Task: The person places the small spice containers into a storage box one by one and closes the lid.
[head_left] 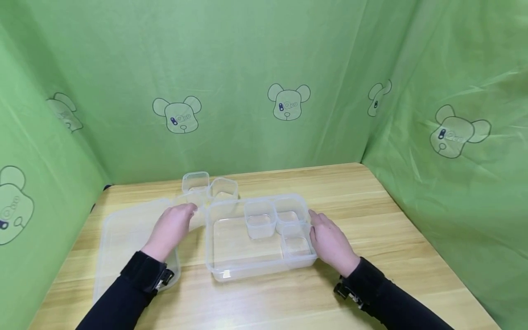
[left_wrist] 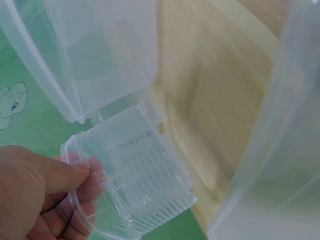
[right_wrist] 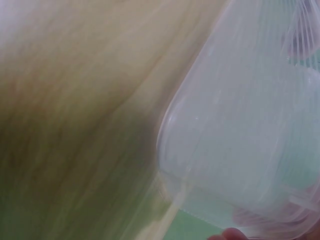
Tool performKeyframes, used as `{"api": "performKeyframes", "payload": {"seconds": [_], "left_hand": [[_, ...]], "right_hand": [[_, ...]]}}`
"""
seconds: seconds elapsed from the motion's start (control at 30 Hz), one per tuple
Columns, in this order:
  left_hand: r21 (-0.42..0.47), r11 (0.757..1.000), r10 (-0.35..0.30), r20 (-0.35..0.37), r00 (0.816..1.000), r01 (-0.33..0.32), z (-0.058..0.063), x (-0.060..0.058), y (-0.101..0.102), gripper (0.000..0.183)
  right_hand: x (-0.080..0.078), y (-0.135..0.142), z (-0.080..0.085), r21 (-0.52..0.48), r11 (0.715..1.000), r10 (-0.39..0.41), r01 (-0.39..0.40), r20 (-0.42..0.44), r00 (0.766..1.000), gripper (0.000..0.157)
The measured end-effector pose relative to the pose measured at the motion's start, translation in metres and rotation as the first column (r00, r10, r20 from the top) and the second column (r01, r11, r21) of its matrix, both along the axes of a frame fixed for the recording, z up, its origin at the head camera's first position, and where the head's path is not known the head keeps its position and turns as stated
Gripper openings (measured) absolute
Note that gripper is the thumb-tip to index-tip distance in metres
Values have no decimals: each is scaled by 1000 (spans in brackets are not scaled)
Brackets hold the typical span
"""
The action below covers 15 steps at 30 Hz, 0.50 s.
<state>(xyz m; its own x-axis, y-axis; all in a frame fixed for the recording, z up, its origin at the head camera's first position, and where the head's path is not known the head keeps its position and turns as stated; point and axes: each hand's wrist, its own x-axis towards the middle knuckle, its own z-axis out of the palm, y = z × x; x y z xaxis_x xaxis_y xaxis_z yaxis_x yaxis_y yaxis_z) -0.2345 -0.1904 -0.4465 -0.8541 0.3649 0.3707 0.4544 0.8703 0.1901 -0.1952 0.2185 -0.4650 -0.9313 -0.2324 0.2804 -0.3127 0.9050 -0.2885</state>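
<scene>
My left hand [head_left: 174, 225] pinches the rim of a small clear ribbed container [left_wrist: 145, 175] between thumb and fingers. It is left of a large clear plastic box [head_left: 247, 238]. Along the box's right wall lies my right hand [head_left: 331, 238], its fingers touching the outside near the rim. Inside the box, at its right half, three small clear containers sit: one near the middle [head_left: 261, 227], one in the back corner [head_left: 287, 216] and one in the front corner [head_left: 297, 246]. Through the plastic in the right wrist view, finger shapes are blurred.
Two more small clear containers, one at the left [head_left: 195, 181] and one beside it [head_left: 224, 189], stand behind the box. A large translucent lid [head_left: 119, 243] lies flat at the left, partly under my left arm. Green curtains [head_left: 231, 137] enclose the wooden table [head_left: 387, 220].
</scene>
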Motion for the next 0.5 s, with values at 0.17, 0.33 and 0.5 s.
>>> {"api": "performKeyframes", "payload": {"seconds": [0.17, 0.33, 0.5], "left_hand": [[-9, 1000, 5, -58, 998, -5, 12, 7, 0, 20], [-4, 1000, -8, -115, 993, 7, 22, 12, 1, 20], [-7, 1000, 8, -142, 990, -9, 35, 17, 5, 20]], "right_hand": [[0, 1, 0, -5, 1000, 5, -5, 3, 1000, 45], [-1, 2, -1, -13, 1000, 7, -7, 10, 1000, 46], [-2, 2, -2, -19, 1000, 7, -6, 13, 1000, 45]]}}
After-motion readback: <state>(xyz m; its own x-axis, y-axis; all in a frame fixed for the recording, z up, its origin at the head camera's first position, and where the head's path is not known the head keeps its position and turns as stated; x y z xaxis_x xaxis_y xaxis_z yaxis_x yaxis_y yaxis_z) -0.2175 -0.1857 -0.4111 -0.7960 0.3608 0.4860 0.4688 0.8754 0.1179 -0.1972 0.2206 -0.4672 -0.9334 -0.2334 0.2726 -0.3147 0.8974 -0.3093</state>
